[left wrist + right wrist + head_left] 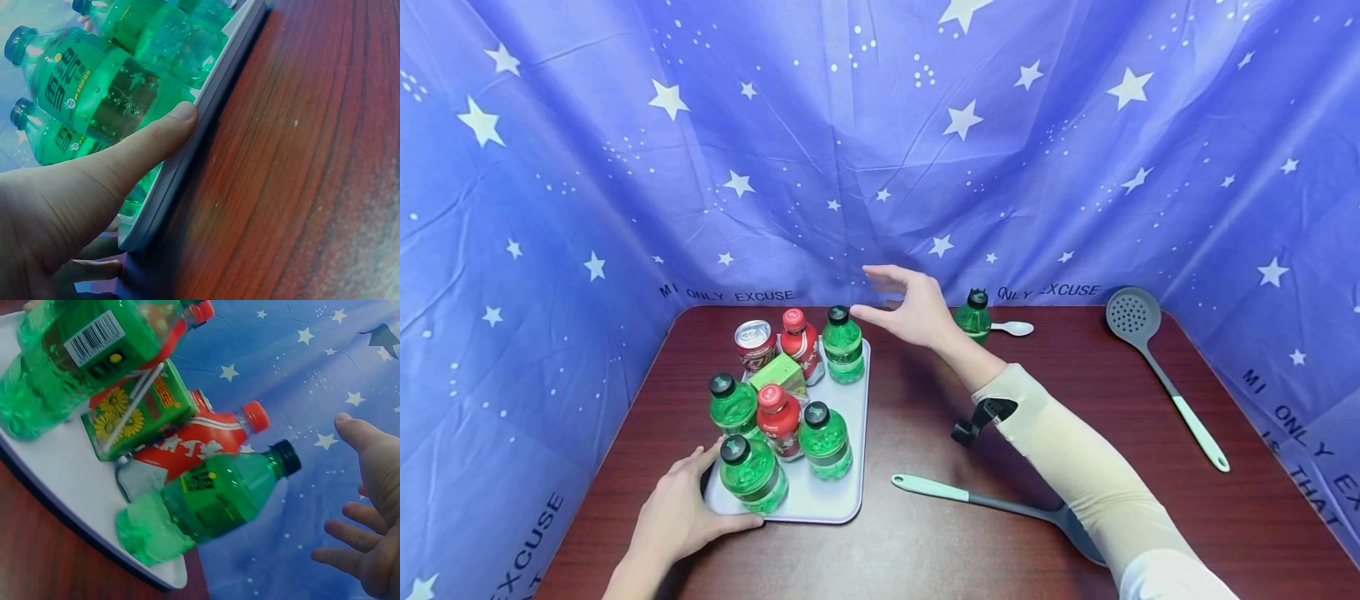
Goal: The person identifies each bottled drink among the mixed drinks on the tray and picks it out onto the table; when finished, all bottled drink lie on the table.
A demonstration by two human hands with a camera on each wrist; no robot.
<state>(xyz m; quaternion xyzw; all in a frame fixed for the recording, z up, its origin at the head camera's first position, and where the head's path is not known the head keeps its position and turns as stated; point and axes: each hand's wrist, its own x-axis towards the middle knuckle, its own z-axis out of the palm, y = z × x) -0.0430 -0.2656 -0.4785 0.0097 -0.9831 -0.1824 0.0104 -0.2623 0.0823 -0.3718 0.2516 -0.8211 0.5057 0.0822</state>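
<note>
A white tray (842,508) carries several green soda bottles (752,477), two red-capped bottles (779,421), a red can (755,343) and a green drink carton (780,375) with a straw. At the tray's near left corner, my left hand (673,508) holds it, the thumb along the near rim and the fingers at the left side. My right hand (913,304) hovers beside the cap of the far right green bottle (844,350), fingers spread and nothing held. In the right wrist view, a gap shows between that hand (375,512) and the bottle's black cap.
Behind my right wrist stands another green bottle (973,317), with a white spoon (1015,328) alongside. A grey skimmer (1133,317) with a mint handle lies at the right. Another mint-handled utensil (932,487) lies partly under my right forearm. Starred blue curtain (880,167) surrounds the table.
</note>
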